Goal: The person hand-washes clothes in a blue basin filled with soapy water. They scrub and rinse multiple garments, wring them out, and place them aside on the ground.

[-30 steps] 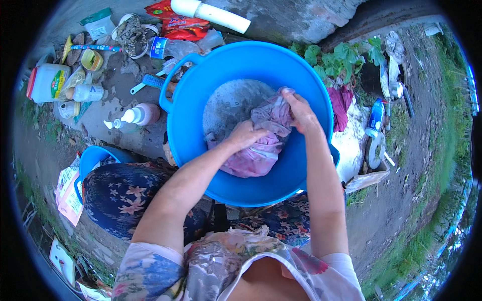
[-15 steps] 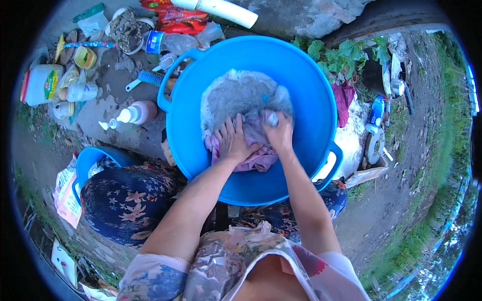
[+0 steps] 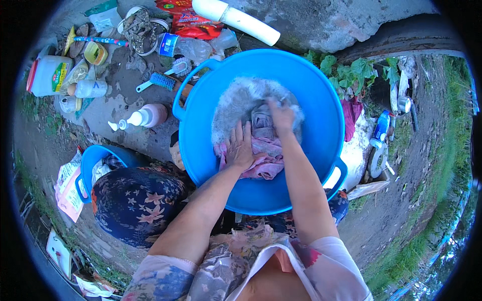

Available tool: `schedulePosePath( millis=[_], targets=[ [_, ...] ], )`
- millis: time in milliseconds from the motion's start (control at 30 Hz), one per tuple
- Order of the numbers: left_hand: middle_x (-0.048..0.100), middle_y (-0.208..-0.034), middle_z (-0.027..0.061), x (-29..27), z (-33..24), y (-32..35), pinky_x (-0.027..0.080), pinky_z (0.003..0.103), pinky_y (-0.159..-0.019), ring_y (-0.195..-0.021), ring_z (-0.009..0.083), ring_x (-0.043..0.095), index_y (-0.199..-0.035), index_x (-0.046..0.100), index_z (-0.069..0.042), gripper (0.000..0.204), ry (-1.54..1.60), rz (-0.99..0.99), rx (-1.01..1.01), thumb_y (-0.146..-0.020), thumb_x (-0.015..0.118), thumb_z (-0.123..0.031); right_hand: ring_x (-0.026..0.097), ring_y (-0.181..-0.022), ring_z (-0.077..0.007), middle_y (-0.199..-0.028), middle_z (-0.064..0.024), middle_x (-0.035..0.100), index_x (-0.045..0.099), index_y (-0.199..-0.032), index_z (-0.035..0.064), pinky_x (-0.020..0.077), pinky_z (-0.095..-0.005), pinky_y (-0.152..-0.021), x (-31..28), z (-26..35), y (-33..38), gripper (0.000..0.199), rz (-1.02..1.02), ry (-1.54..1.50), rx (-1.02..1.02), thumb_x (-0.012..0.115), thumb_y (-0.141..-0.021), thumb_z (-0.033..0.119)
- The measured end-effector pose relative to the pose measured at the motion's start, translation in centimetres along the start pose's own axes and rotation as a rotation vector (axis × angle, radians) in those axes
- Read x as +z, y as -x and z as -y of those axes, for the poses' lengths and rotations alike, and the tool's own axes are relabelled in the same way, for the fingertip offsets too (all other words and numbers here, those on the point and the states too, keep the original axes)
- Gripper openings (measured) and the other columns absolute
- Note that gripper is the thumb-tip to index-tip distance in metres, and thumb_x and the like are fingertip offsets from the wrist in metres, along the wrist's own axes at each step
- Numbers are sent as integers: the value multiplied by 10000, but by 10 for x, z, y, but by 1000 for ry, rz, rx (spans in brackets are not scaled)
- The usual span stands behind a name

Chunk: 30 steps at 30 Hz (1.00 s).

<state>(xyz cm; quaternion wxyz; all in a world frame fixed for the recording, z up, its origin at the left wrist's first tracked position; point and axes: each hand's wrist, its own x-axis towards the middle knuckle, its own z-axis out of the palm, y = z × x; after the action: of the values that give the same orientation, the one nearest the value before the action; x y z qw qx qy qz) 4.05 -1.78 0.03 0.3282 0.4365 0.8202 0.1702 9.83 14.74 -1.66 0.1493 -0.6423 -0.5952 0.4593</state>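
A large blue plastic basin (image 3: pixel 321 125) with two side handles sits before my knees. In it lies a wet pink garment (image 3: pixel 263 159) whose farther part looks greyish, in grey soapy water (image 3: pixel 233 103) edged with white foam. My left hand (image 3: pixel 240 151) presses flat on the garment's left part, its fingers stretched out. Farther off and to the right, my right hand (image 3: pixel 282 116) rests at the garment's far end, its fingers bent and closed at the suds. Whatever it grips is hidden under the fingers.
Left of the basin are a blue scrubbing brush (image 3: pixel 161 80), a pump bottle (image 3: pixel 148 115) with pinkish liquid and a large jug (image 3: pixel 50 75). A smaller blue bucket (image 3: pixel 90 159) holding cloth stands by my left knee. A white pipe (image 3: pixel 246 25) lies beyond; a blue bottle (image 3: pixel 380 129) lies right.
My right hand has slid away from me over the garment, uncovering greyish cloth. My left hand stays on the pink cloth, its fingers closer together. The whole view has shifted slightly.
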Motion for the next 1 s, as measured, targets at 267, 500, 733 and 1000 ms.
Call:
schedulePosePath(
  millis=[267, 500, 733, 1000],
  targets=[
    [38, -1555, 143, -19, 5, -6, 99, 564, -1117, -1422, 361, 57, -1495, 127, -137, 760, -287, 613, -86, -887, 473, -434, 280, -1316, -412, -1410, -132, 366, 701, -953, 242, 297, -616, -985, 26, 1, 136, 266, 27, 578, -652, 737, -700, 314],
    [90, -1523, 213, 17, 13, -17, 115, 582, -1101, -1395, 421, 86, -1478, 163, -72, 686, -180, 174, -41, -890, 468, -247, 554, -1066, -350, -1095, -166, 618, 682, -1001, 161, 407, -518, -896, 36, 26, 31, 280, -89, 413, -296, 674, -765, 311],
    [81, -1528, 210, 13, 15, -9, 74, 612, -1097, -1394, 429, 80, -1485, 138, -95, 736, -365, 269, -56, -881, 492, -320, 496, -1152, -397, -1266, -188, 530, 678, -1065, 142, 410, -503, -925, -23, -21, 94, 330, 177, 353, -514, 671, -781, 311],
    [19, -1544, 193, 11, 9, -12, 139, 612, -1086, -1410, 416, 51, -1478, 163, -59, 638, -113, 281, -75, -902, 402, -195, 455, -1213, -368, -1233, -165, 543, 699, -981, 270, 394, -590, -891, 48, 29, 43, 274, 12, 672, -375, 713, -719, 345]
  ],
)
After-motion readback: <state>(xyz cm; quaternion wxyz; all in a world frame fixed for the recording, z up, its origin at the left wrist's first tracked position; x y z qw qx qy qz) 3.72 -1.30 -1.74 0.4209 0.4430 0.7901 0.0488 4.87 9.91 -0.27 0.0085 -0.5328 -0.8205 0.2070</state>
